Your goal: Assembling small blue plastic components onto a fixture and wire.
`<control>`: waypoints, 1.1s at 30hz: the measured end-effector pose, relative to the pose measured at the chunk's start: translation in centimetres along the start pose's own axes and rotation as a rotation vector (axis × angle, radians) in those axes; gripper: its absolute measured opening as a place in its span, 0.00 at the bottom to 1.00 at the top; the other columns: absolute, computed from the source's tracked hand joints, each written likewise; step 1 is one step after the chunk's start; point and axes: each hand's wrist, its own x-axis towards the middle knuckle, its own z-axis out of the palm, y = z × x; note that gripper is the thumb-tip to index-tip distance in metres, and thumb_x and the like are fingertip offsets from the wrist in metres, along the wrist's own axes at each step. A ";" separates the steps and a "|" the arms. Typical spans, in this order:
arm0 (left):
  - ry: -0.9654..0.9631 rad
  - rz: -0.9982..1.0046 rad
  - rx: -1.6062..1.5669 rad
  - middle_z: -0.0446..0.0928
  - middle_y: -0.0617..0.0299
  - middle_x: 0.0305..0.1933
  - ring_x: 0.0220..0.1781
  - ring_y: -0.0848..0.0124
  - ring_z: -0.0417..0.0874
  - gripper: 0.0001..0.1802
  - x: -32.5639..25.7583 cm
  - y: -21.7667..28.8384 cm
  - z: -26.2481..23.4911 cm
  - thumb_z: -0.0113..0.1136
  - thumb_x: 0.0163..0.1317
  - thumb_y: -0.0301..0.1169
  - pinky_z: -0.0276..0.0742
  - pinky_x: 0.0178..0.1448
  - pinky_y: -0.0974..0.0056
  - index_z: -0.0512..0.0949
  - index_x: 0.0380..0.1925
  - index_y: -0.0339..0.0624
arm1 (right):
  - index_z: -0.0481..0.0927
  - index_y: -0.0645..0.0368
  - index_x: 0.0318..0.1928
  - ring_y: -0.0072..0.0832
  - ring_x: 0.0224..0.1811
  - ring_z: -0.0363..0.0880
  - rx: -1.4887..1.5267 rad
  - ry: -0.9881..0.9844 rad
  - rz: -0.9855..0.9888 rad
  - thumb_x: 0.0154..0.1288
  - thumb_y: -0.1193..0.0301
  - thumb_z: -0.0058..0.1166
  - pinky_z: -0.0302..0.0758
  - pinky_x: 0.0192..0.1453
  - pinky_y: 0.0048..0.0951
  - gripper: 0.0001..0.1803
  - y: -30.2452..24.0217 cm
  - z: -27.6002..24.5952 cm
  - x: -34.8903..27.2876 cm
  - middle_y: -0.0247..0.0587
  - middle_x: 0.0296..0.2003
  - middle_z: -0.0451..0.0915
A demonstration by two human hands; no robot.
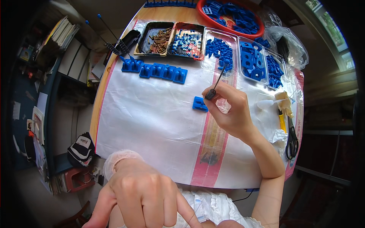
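My right hand (232,110) pinches a black coil spring (210,94) between thumb and fingertips. From the spring a thin dark rod (218,78) rises toward the upper right, its tip overlapping the blue parts behind. Right beside the fingertips, a small blue plastic base (199,103) lies on the white sheet, partly covered by the spring and fingers. My left hand (146,193) is close in at the bottom, back of the hand showing, thumb and little finger spread, with nothing visible in it. Its fingertips are partly cut off by the lower edge.
Several blue bases (163,72) stand in a row. Behind them are trays of brass screws (159,41), small nuts (186,42) and blue parts (218,51), plus a red basin (261,28). Two sprung rods (122,46) stand far left. Scissors (292,142) and a yellow-handled tool (281,121) lie right.
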 end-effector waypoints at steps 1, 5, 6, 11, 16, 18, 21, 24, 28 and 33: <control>-0.003 -0.005 -0.015 0.66 0.67 0.13 0.13 0.74 0.64 0.36 0.0 0.0 0.0 0.69 0.65 0.61 0.73 0.73 0.32 0.74 0.11 0.44 | 0.80 0.67 0.39 0.33 0.36 0.87 0.007 0.001 -0.001 0.60 0.86 0.64 0.81 0.41 0.30 0.09 0.0 0.0 0.0 0.44 0.34 0.82; 0.000 -0.017 -0.050 0.64 0.67 0.13 0.13 0.74 0.64 0.35 -0.2 0.0 -0.1 0.69 0.65 0.60 0.73 0.73 0.33 0.74 0.12 0.44 | 0.80 0.68 0.40 0.32 0.35 0.87 0.002 0.002 -0.008 0.60 0.86 0.64 0.81 0.41 0.30 0.09 0.1 0.0 0.0 0.44 0.34 0.83; 0.007 -0.018 -0.049 0.65 0.67 0.13 0.13 0.74 0.64 0.35 -0.2 -0.1 0.0 0.69 0.65 0.60 0.73 0.73 0.33 0.75 0.13 0.43 | 0.80 0.67 0.40 0.32 0.35 0.87 0.002 0.003 -0.010 0.60 0.86 0.64 0.81 0.41 0.30 0.09 0.2 0.1 0.0 0.44 0.34 0.83; 0.044 -0.105 -0.061 0.69 0.57 0.18 0.16 0.67 0.69 0.40 -0.7 0.7 0.8 0.56 0.74 0.60 0.72 0.72 0.28 0.76 0.14 0.35 | 0.81 0.67 0.40 0.33 0.35 0.87 0.006 -0.008 0.006 0.60 0.86 0.64 0.81 0.41 0.30 0.09 0.1 -0.1 0.0 0.44 0.34 0.83; -0.014 -0.035 -0.055 0.65 0.67 0.16 0.16 0.72 0.67 0.32 -0.2 -0.2 -0.1 0.69 0.66 0.59 0.71 0.75 0.33 0.78 0.17 0.43 | 0.80 0.67 0.41 0.33 0.35 0.86 0.007 -0.015 -0.008 0.60 0.86 0.64 0.81 0.40 0.30 0.09 0.0 0.0 0.1 0.44 0.34 0.82; -0.002 -0.041 -0.043 0.65 0.67 0.16 0.16 0.71 0.68 0.32 -0.2 -0.2 -0.2 0.69 0.65 0.59 0.70 0.76 0.33 0.78 0.18 0.44 | 0.80 0.67 0.41 0.33 0.35 0.86 -0.004 -0.011 -0.016 0.60 0.86 0.64 0.81 0.40 0.30 0.10 0.2 0.0 0.0 0.44 0.34 0.82; -0.042 -0.048 -0.045 0.66 0.67 0.17 0.16 0.71 0.68 0.31 -0.3 -0.4 -0.4 0.70 0.65 0.59 0.70 0.76 0.34 0.80 0.19 0.43 | 0.80 0.67 0.41 0.33 0.35 0.86 -0.001 -0.010 -0.019 0.59 0.86 0.64 0.81 0.40 0.30 0.10 0.3 0.0 -0.1 0.44 0.34 0.83; 0.034 -0.141 -0.053 0.70 0.55 0.17 0.17 0.66 0.70 0.41 -0.8 0.7 0.1 0.52 0.79 0.57 0.79 0.67 0.34 0.77 0.14 0.31 | 0.80 0.67 0.40 0.33 0.35 0.86 0.019 -0.008 -0.002 0.59 0.86 0.64 0.81 0.40 0.30 0.10 0.3 0.0 -0.1 0.44 0.34 0.83; 0.413 -0.138 0.284 0.69 0.61 0.15 0.15 0.70 0.67 0.35 -1.9 0.6 -2.3 0.60 0.76 0.52 0.82 0.42 0.53 0.76 0.14 0.38 | 0.80 0.67 0.40 0.33 0.35 0.87 0.005 0.009 -0.018 0.59 0.86 0.64 0.81 0.41 0.30 0.10 0.1 -0.2 -0.1 0.44 0.34 0.83; 1.208 -0.548 1.336 0.79 0.66 0.23 0.24 0.80 0.76 0.15 -5.1 -0.6 -6.8 0.67 0.72 0.33 0.76 0.39 0.70 0.85 0.27 0.36 | 0.81 0.67 0.40 0.34 0.37 0.88 -0.001 0.012 0.003 0.59 0.85 0.65 0.81 0.42 0.31 0.09 0.2 0.2 -0.2 0.44 0.34 0.84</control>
